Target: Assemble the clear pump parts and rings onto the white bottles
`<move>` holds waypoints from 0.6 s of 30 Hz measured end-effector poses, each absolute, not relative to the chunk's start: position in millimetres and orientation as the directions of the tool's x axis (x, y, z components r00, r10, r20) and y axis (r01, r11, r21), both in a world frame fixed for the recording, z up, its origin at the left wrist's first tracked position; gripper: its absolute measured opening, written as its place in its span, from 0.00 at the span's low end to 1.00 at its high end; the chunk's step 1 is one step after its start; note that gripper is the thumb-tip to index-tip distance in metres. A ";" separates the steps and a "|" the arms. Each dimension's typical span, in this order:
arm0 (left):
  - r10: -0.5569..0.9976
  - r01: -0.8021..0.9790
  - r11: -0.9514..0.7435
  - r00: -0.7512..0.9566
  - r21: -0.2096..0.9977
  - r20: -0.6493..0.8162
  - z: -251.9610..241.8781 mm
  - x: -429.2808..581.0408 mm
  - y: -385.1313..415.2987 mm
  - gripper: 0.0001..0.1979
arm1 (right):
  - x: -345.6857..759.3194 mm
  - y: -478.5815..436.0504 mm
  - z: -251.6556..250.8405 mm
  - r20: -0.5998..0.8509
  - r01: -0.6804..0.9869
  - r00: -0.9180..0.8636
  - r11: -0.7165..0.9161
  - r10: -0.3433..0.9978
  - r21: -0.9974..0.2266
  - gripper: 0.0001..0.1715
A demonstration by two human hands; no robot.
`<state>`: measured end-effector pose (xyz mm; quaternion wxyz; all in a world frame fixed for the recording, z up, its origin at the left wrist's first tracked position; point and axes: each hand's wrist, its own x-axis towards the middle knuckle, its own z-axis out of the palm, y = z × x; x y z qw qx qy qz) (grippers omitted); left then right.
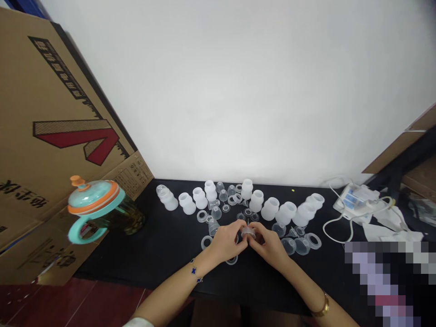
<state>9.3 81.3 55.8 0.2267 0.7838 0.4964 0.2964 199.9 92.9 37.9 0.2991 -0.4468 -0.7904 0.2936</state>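
My left hand (pixel 225 240) and my right hand (pixel 269 243) meet over the black table (pixel 163 245), fingers pinched together on a small translucent plastic ring part (pixel 248 232) held between them. Behind the hands runs a row of several translucent white bottles (pixel 270 209), some lying on their side. Loose clear rings (pixel 202 216) and small clear caps (pixel 289 245) lie scattered around both hands. One ring (pixel 231 260) rests just under my left wrist. A bracelet shows on each wrist.
A large cardboard box (pixel 57 136) leans at the left. A glass jug with a teal and orange lid (pixel 97 206) stands in front of it. At the right lie a white device with cables (pixel 356 200) and another box (pixel 408 145). A white wall stands behind.
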 end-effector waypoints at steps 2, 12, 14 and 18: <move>0.912 0.644 -0.406 0.332 0.649 0.241 55.8 9.2 81.1 0.10 | 200.0 92.8 38.1 0.212 0.534 -0.421 0.430 0.882 -0.728 0.12; 0.913 0.632 -0.402 0.332 0.663 0.237 56.7 9.2 81.4 0.10 | 199.1 92.4 40.7 0.219 0.545 -0.416 0.435 0.883 -0.717 0.12; 0.914 0.634 -0.399 0.331 0.662 0.234 56.2 9.2 81.5 0.10 | 199.0 92.4 41.1 0.217 0.546 -0.417 0.434 0.883 -0.717 0.11; 0.913 0.631 -0.401 0.332 0.664 0.235 54.9 8.8 81.7 0.11 | 198.9 92.2 41.5 0.217 0.554 -0.411 0.432 0.885 -0.712 0.12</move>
